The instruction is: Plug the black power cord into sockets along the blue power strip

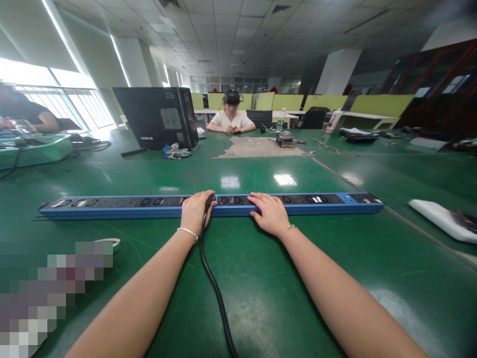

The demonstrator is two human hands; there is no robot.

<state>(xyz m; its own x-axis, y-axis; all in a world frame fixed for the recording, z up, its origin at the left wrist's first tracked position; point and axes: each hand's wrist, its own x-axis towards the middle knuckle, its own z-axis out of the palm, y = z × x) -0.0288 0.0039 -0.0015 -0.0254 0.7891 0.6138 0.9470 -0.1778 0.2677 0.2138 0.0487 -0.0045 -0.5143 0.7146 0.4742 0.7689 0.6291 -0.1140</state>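
Observation:
A long blue power strip (119,213) with black sockets along its top lies crosswise in front of me. My left hand (196,209) is closed around a black power plug (210,200), held at the strip's top near the middle. Whether the plug is seated in a socket is hidden by the fingers. Its thick black cable (214,283) hangs toward me past my left wrist. To the right, my right hand (271,214) grips the strip across its width, fingers over the top and thumb at the near side.
The green table (149,171) carries a black computer case (156,119), gloves (177,151) and a green basket (35,151). A white device (439,219) lies right. A blurred object (55,293) is at lower left. One person (231,118) sits opposite; another (32,109) is at left.

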